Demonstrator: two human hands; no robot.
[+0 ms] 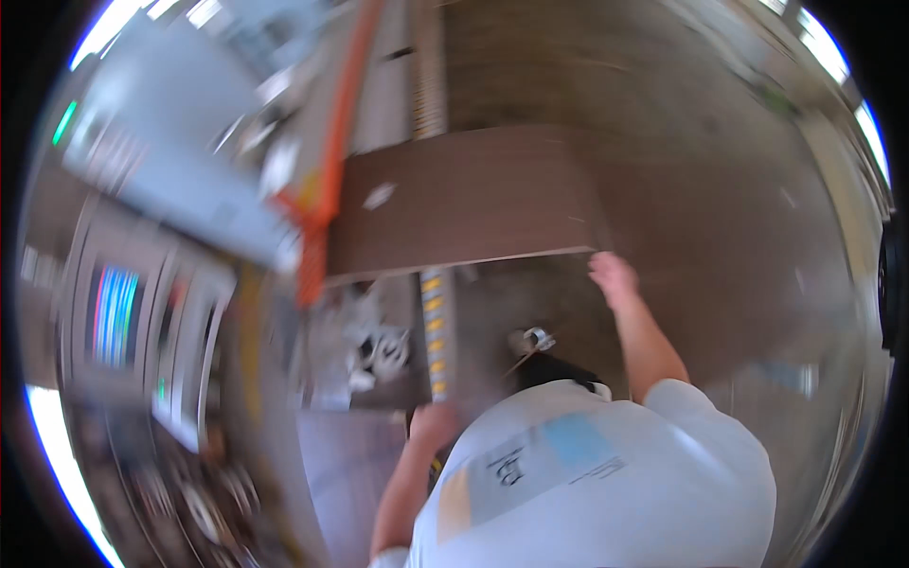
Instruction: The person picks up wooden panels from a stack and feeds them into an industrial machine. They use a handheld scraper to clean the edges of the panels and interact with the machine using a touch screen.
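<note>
A large dark-brown flat panel (464, 199) with a small white label (379, 196) lies ahead of me, its left end at the orange guard of a machine. At its near right corner is my right hand (615, 275), fingers bent together on the edge. My left hand (434, 426) is low and close to my body, beside the yellow-and-black striped rail and the corner of a second, paler brown panel (350, 473). Motion blur smears the left fingers, so whether they grip anything does not show.
The orange guard (341, 142) runs along the machine's left side. Further left stand a pale blue machine housing (180, 123) and a control cabinet with a lit screen (115, 312). The striped rail (434, 331) passes under the panel. Concrete floor (739, 265) spreads to the right.
</note>
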